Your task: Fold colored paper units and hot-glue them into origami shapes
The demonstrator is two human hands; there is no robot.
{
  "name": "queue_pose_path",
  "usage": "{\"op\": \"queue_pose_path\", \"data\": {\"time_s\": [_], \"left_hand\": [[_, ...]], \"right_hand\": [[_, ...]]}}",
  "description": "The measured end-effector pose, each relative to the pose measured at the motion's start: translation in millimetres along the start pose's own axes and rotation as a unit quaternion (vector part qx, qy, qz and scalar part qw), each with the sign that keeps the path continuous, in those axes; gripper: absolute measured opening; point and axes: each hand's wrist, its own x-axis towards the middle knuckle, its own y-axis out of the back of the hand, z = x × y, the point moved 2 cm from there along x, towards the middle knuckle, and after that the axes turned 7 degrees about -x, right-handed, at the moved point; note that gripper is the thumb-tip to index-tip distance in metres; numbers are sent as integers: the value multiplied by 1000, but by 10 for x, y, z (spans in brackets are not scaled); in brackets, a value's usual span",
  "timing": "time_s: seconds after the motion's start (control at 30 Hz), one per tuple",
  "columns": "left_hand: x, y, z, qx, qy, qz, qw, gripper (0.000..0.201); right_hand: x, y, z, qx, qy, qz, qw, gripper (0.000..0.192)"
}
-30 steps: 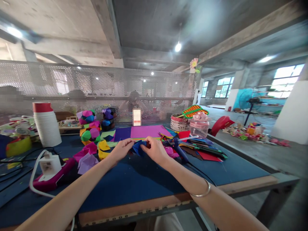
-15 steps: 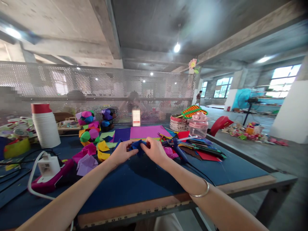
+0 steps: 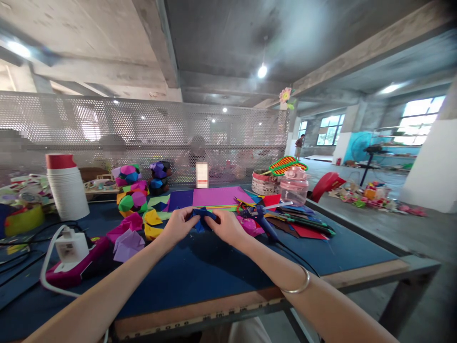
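Above the blue table (image 3: 214,271), left hand (image 3: 177,225) and right hand (image 3: 225,226) pinch one folded blue paper (image 3: 201,218).

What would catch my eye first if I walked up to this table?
Two hands, the left hand and right hand, pinch a small folded blue paper above the blue table. To the left sit colourful paper balls and a tall cup stack.

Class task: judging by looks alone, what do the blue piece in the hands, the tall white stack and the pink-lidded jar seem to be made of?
Blue folded piece: likely matte coloured paper, given its sharp creases. White stack: probably paper or plastic cups, shown by fine ridged rims. Pink-lidded jar: seemingly clear plastic, see-through and glossy.
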Motion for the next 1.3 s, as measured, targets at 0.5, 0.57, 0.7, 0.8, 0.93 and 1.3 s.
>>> {"op": "queue_pose_path", "data": {"time_s": [0.5, 0.57, 0.7, 0.8, 0.93, 1.3], "left_hand": [[-71, -63, 205, 81, -79, 22, 993, 32], [-69, -74, 207, 61, -58, 29, 996, 34], [-60, -94, 196, -10, -9, 12, 1000, 38], [-51, -91, 175, -28, -8, 1, 1000, 35], [-24, -21, 90, 23, -5, 40, 999, 29], [-7, 76, 36, 97, 19, 74, 992, 26]], "right_hand": [[4, 9, 2, 71, 0, 37, 997, 13], [5, 31, -4, 65, -6, 60, 996, 14], [4, 47, -11, 72, -27, 84, 994, 18], [0, 29, -23, 75, -31, 82, 993, 20], [-12, -11, -47, 76, -10, 64, 995, 21], [-33, -10, -88, 119, 22, 33, 992, 18]]}}
